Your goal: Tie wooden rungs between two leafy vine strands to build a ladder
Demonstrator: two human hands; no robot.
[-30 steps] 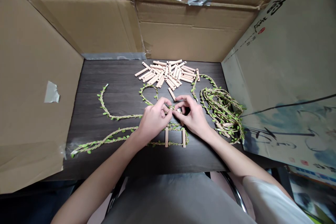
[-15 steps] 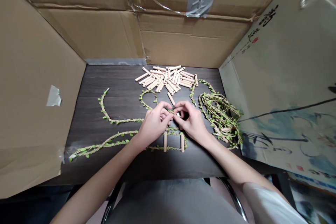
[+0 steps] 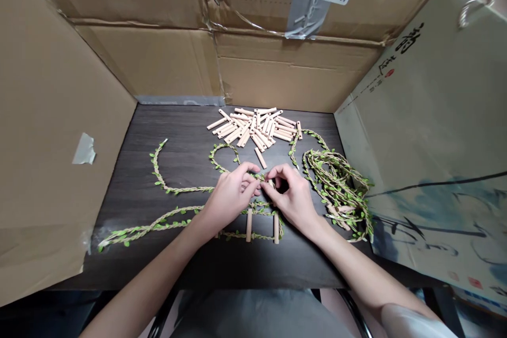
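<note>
My left hand [image 3: 236,190] is closed, thumb and fingers pinching a braided leafy cord [image 3: 259,176]. Close beside it, my right hand [image 3: 292,193] is also closed, its fingertips at the same cord and a pale wooden peg [image 3: 271,183] that shows in part between the fingers. The fingertips of both hands nearly meet and hide the exact grip. Just below them, a wooden rung [image 3: 249,225] and a second rung [image 3: 276,228] stand between two strands of leafy cord. A single loose peg [image 3: 260,158] lies just beyond the fingertips.
A pile of drilled wooden pegs [image 3: 241,132] lies at the back of the dark table [image 3: 174,158]. On the right sits a tangled coil of leafy cord [image 3: 336,179]. More cord [image 3: 158,171] curves at left. Cardboard walls [image 3: 158,63] and a printed panel [image 3: 431,132] enclose the table.
The camera has tilted a little, so the whole scene sits lower. Both hands keep their pinch close together, with only small finger shifts at the cord.
</note>
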